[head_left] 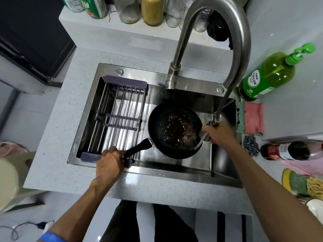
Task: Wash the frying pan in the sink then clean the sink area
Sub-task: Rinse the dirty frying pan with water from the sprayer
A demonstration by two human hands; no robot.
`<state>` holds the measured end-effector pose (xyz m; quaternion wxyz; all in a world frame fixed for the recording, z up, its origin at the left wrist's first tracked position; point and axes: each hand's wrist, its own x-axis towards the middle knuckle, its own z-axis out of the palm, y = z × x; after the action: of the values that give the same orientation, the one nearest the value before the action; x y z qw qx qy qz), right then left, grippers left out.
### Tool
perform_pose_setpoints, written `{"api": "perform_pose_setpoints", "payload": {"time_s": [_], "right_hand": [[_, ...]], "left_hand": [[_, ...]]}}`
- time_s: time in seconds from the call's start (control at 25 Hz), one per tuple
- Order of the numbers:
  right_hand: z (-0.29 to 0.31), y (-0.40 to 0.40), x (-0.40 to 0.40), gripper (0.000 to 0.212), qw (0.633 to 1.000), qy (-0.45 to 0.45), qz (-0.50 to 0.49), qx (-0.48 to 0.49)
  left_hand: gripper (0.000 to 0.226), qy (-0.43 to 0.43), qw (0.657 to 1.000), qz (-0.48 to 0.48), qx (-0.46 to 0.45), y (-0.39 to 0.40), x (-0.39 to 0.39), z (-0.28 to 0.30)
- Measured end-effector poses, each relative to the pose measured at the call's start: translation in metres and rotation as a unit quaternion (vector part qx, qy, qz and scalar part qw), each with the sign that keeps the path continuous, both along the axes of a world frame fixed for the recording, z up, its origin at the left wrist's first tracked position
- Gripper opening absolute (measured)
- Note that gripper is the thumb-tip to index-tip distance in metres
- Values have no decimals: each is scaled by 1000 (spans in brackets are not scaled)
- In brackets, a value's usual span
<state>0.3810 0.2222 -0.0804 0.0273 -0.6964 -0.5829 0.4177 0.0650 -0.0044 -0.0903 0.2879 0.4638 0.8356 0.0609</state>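
Left hand (109,164), lower centre-left of the frame: fingers curled tight round the black handle (138,148) of the frying pan (174,130). Right hand (219,131), centre right: closed round the pull-out spray head (206,135), which discharges water into the pan. Pan sits tilted in the right half of the steel sink (174,167), bubbling brown liquid inside. Drying rack (118,117) spans the left half. Green detergent bottle (267,77) and pink cloth (253,117) lie right of the sink.
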Motion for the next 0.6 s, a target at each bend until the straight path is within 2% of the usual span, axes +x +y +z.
{"api": "perform_pose_setpoints", "payload": {"time_s": [0.16,0.28,0.32,0.4,0.48,0.52,0.6], "right_hand": [[-4,-25,-32,42,987,140,-1,-72],[-9,-16,-55,23,975,213,-59,-35],[-10,-7,-54,16,969,223,-103,-13],[-7,4,-42,15,972,185,-142,8],[-7,-2,-33,27,989,119,-88,-17],[-7,-11,-35,32,991,114,-59,-47],[-6,-21,-54,39,982,158,-34,-94]], "left_hand": [[21,-1,1000,-5,-1,-2,0,-1],[25,-4,1000,0,-2,0,1,0],[24,-2,1000,2,-2,0,1,1],[23,0,1000,-1,-3,0,0,2],[24,-8,1000,-4,-8,-1,0,2],[25,-12,1000,-7,-10,-2,0,2],[26,-11,1000,-12,-15,-2,-2,3]]}}
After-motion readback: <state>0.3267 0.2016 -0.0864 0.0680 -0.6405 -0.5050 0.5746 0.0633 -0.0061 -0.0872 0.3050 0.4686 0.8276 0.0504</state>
